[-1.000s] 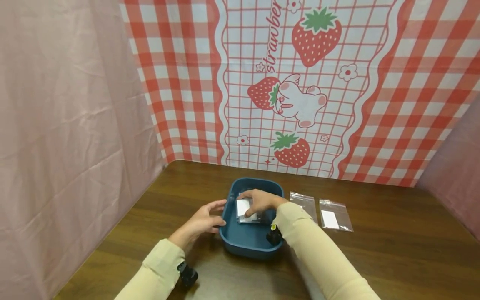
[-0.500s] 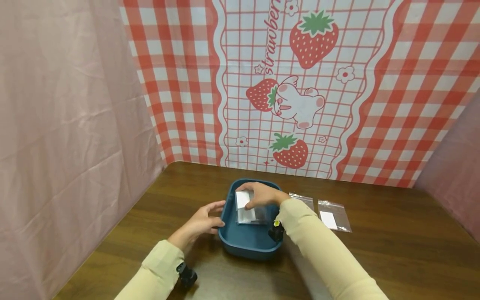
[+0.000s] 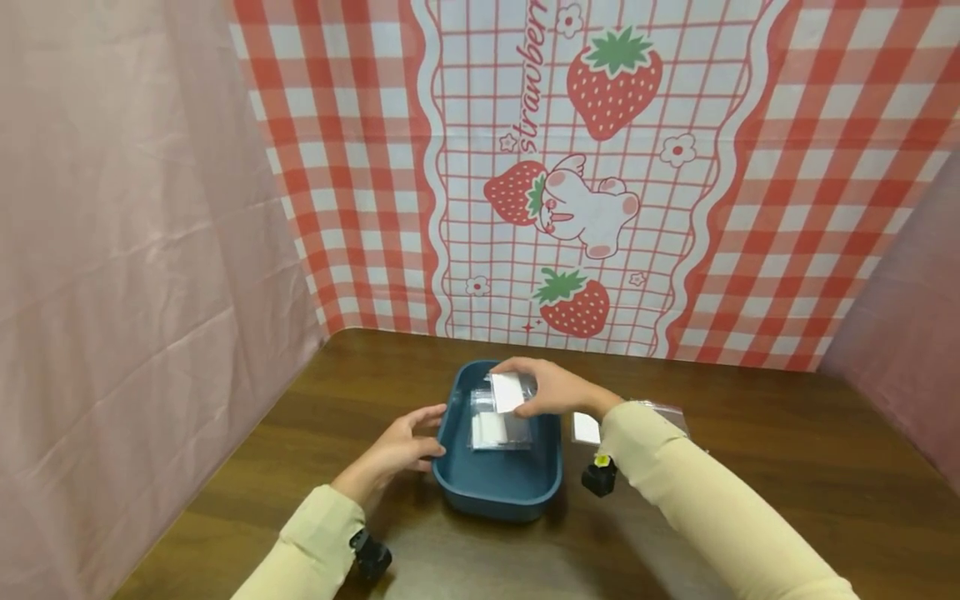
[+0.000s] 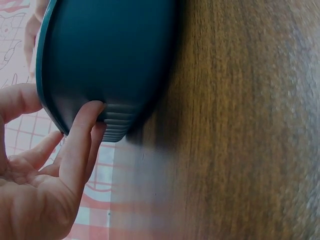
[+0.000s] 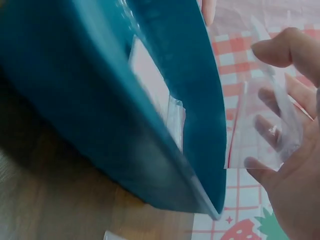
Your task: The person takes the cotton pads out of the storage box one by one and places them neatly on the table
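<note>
My right hand (image 3: 553, 388) pinches a clear zip bag (image 5: 255, 125) between thumb and fingers, over the far right part of a blue bin (image 3: 498, 505). A white card (image 3: 507, 392) shows in that bag in the head view. Below it, more clear bags (image 3: 480, 433) with white inserts lie stacked on the bin's floor. My left hand (image 3: 396, 450) rests its fairly straight fingers against the bin's left side. In the left wrist view, fingertips (image 4: 94, 107) touch the bin's outer wall near its ridged part.
On the brown wooden table (image 3: 315, 433), right of the bin, lies another bag with a white card (image 3: 587, 428). My right sleeve (image 3: 697, 483) partly covers a further clear bag (image 3: 670, 413). A strawberry-print cloth (image 3: 570, 183) hangs behind the table.
My right hand has raised a bag from the stack and carried it to the right, uncovering the bags below. My sleeve now hides more of the table bags. The left hand stays at the bin.
</note>
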Motion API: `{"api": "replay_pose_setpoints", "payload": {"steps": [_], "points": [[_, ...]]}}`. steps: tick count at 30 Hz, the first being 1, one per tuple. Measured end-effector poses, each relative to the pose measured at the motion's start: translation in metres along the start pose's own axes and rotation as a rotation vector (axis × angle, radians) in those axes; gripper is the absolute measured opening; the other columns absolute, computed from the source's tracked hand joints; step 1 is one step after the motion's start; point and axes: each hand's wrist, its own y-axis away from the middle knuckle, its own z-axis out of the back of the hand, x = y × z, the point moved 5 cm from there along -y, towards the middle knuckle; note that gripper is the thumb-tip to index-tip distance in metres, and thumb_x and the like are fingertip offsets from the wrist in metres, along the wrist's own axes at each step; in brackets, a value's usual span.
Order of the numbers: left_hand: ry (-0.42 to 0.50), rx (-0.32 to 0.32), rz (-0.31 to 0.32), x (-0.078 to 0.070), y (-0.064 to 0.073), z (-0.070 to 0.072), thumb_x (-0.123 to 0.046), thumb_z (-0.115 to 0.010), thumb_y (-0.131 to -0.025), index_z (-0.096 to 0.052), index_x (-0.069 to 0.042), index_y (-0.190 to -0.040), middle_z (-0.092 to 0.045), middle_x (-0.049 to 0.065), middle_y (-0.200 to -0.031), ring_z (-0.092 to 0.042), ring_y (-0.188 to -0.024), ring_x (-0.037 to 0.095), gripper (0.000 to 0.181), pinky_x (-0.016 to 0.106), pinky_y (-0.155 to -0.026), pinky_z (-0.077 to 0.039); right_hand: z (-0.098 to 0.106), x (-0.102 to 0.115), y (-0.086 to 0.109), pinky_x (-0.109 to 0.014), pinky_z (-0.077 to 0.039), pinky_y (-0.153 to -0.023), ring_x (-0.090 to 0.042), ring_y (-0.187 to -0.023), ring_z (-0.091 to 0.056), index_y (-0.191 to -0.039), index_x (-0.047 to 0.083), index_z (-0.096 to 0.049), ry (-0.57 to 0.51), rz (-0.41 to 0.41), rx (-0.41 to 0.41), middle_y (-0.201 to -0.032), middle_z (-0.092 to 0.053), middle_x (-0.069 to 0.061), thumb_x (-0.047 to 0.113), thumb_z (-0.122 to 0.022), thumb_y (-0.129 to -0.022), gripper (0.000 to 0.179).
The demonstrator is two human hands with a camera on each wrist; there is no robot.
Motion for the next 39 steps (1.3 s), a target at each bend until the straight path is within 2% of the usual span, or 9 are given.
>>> {"api": "replay_pose_setpoints", "payload": {"steps": [7, 13, 18, 24, 31, 39], "points": [[0.002, -0.001, -0.003, -0.001, 0.001, 0.0, 0.006, -0.06, -0.076, -0.039, 0.0, -0.139, -0.043, 0.028, -0.132, -0.059, -0.092, 0.032, 0.066, 0.041, -0.066, -0.053, 0.009, 0.0, 0.029, -0.036, -0.045, -0.076, -0.019, -0.093, -0.051, -0.132, 0.015, -0.049, 0.006, 0.005, -0.068, -0.119, -0.054, -0.002, 0.015, -0.075, -0.073, 0.065], [0.006, -0.002, -0.007, -0.004, 0.002, -0.001, 0.007, -0.06, -0.076, -0.039, 0.0, -0.138, -0.044, 0.028, -0.131, -0.059, -0.092, 0.033, 0.067, 0.042, -0.066, -0.053, 0.016, -0.005, 0.06, -0.038, -0.042, -0.081, -0.02, -0.102, -0.05, -0.133, 0.016, -0.048, 0.005, -0.006, -0.175, -0.131, -0.05, -0.005, 0.017, -0.077, -0.073, 0.067], [0.007, -0.002, -0.009, -0.003, 0.003, 0.0, 0.007, -0.06, -0.076, -0.039, 0.0, -0.138, -0.043, 0.028, -0.132, -0.059, -0.093, 0.032, 0.066, 0.042, -0.066, -0.053, 0.02, -0.017, 0.087, -0.033, -0.047, -0.073, -0.021, -0.096, -0.05, -0.132, 0.015, -0.049, -0.009, -0.009, -0.277, -0.131, -0.05, -0.005, 0.009, -0.078, -0.071, 0.068], [0.001, 0.003, -0.007, 0.002, 0.002, 0.0, 0.006, -0.06, -0.076, -0.039, 0.0, -0.139, -0.043, 0.028, -0.132, -0.059, -0.093, 0.031, 0.066, 0.041, -0.065, -0.053, 0.025, -0.032, 0.122, -0.028, -0.046, -0.067, -0.017, -0.088, -0.048, -0.132, 0.011, -0.047, 0.032, -0.001, -0.308, -0.118, -0.052, -0.007, 0.008, -0.077, -0.072, 0.067], [-0.016, 0.0, 0.006, 0.005, 0.001, -0.001, 0.004, -0.061, -0.077, -0.039, -0.001, -0.139, -0.043, 0.027, -0.132, -0.059, -0.093, 0.031, 0.066, 0.042, -0.068, -0.053, 0.032, -0.05, 0.163, -0.026, -0.046, -0.067, -0.011, -0.086, -0.049, -0.129, 0.006, -0.048, 0.07, 0.012, -0.357, -0.115, -0.054, -0.009, 0.005, -0.077, -0.07, 0.066], [-0.021, 0.003, 0.005, 0.001, 0.001, -0.002, 0.004, -0.062, -0.077, -0.038, -0.001, -0.139, -0.042, 0.028, -0.133, -0.06, -0.091, 0.03, 0.066, 0.043, -0.069, -0.053, 0.041, -0.063, 0.198, -0.024, -0.044, -0.065, -0.007, -0.083, -0.049, -0.128, 0.006, -0.049, 0.156, -0.038, -0.393, -0.113, -0.054, -0.006, 0.004, -0.078, -0.069, 0.066]]}}
